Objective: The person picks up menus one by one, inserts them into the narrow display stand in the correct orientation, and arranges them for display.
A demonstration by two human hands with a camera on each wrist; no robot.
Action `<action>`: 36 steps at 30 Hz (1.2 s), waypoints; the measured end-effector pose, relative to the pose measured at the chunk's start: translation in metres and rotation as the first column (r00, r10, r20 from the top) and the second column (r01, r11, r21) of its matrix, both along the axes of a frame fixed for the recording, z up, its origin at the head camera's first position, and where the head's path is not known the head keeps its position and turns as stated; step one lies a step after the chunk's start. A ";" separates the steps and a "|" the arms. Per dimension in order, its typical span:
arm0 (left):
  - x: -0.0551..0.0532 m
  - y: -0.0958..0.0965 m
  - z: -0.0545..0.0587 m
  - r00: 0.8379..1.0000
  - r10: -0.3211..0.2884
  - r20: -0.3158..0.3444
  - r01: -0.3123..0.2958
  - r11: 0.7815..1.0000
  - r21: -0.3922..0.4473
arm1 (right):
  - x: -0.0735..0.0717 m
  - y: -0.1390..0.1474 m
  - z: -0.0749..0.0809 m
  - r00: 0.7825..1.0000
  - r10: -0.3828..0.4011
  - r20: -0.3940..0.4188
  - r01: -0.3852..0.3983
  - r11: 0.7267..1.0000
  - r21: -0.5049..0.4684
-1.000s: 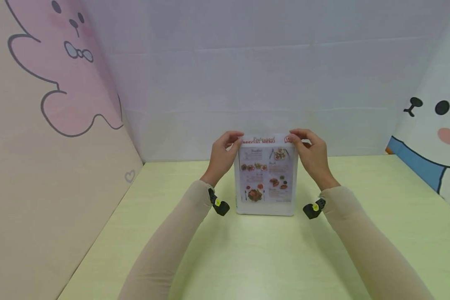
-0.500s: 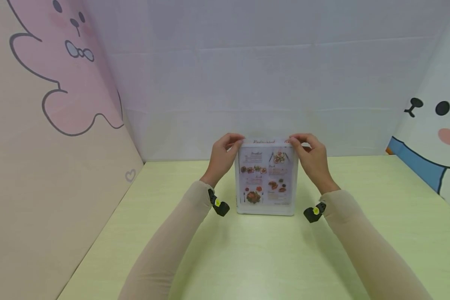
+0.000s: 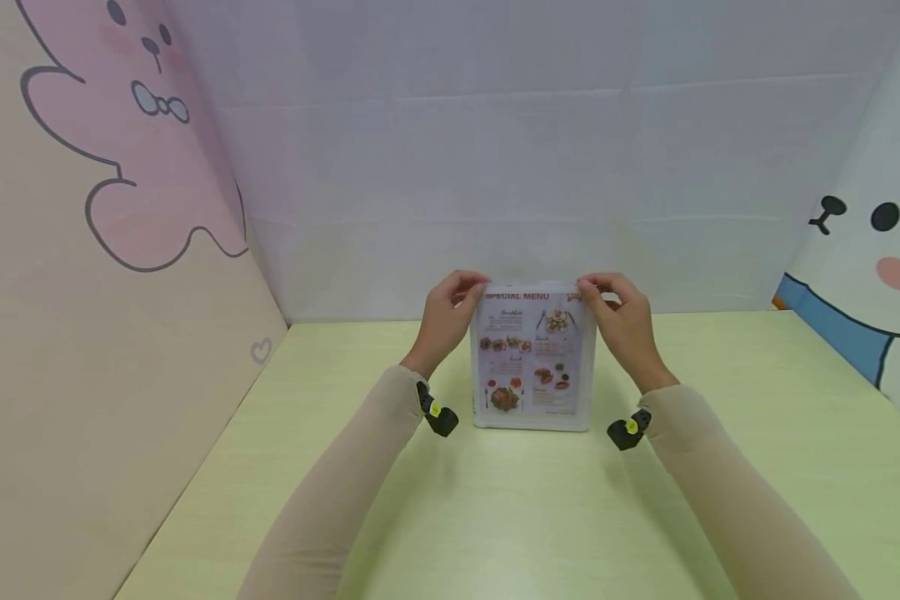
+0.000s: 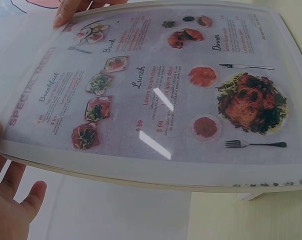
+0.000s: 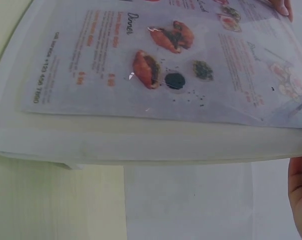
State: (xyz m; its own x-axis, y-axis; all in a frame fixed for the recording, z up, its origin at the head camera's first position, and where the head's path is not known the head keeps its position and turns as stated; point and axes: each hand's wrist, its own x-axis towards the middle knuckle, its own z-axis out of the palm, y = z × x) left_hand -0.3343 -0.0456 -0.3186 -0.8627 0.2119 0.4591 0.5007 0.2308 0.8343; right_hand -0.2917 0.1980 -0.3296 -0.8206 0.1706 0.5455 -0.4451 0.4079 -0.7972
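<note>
A printed restaurant menu (image 3: pixel 534 350) sits in a white-rimmed, clear-fronted display stand (image 3: pixel 532 422) that stands upright on the table. Its "SPECIAL MENU" heading shows behind the front, just under the stand's top edge. At the top left corner, my left hand (image 3: pixel 450 318) pinches with thumb and fingers. My right hand (image 3: pixel 624 321) pinches the top right corner likewise. Close up in the left wrist view, the left hand's fingers (image 4: pixel 13 200) lie behind the panel corner, with one fingertip on the front side. Whether the fingers hold the sheet alone or the rim too, I cannot tell.
The stand rests on a pale yellow-green table (image 3: pixel 517 517). A white cloth wall (image 3: pixel 540 167) rises behind it. A side panel with a pink bear (image 3: pixel 138 150) borders the left, and one with a white bear (image 3: pixel 870 267) the right. Black wrist cameras (image 3: pixel 441 417) hang from both sleeves.
The menu has slid down into the stand: its heading, earlier above the rim, now shows behind the front. Both hands have lowered slightly with it. The stand has stayed in place.
</note>
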 end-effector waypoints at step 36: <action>-0.006 -0.004 -0.015 1.000 -0.006 -0.001 0.006 1.000 0.003 | 0.028 -0.008 0.019 0.999 0.000 -0.036 0.003 0.997 0.078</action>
